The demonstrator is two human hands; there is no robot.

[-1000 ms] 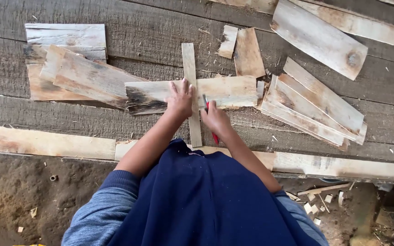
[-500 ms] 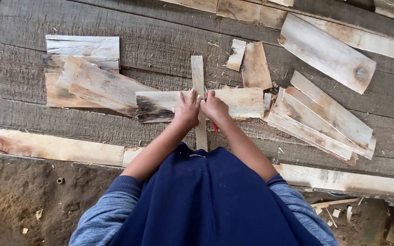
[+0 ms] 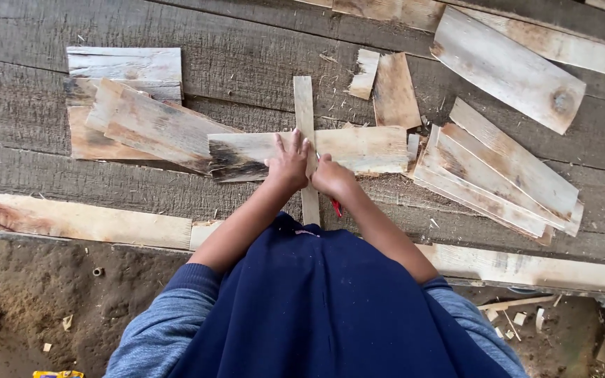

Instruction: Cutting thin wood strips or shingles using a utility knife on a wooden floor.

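A narrow wooden strip (image 3: 304, 112) lies upright across a wide pale board (image 3: 358, 148) on the grey plank floor (image 3: 246, 63). The left hand (image 3: 288, 162) presses flat on both where they cross, fingers spread, its grip released. The right hand (image 3: 332, 178) sits just beside it, grip clenched on what seems to be a red pencil (image 3: 335, 207), mostly hidden. A stack of boards (image 3: 131, 112) lies to the left, and more planks (image 3: 498, 175) fan out to the right.

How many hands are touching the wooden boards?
2: the left hand lies flat on the wide board and narrow strip; the right hand, beside it, holds a red tool.
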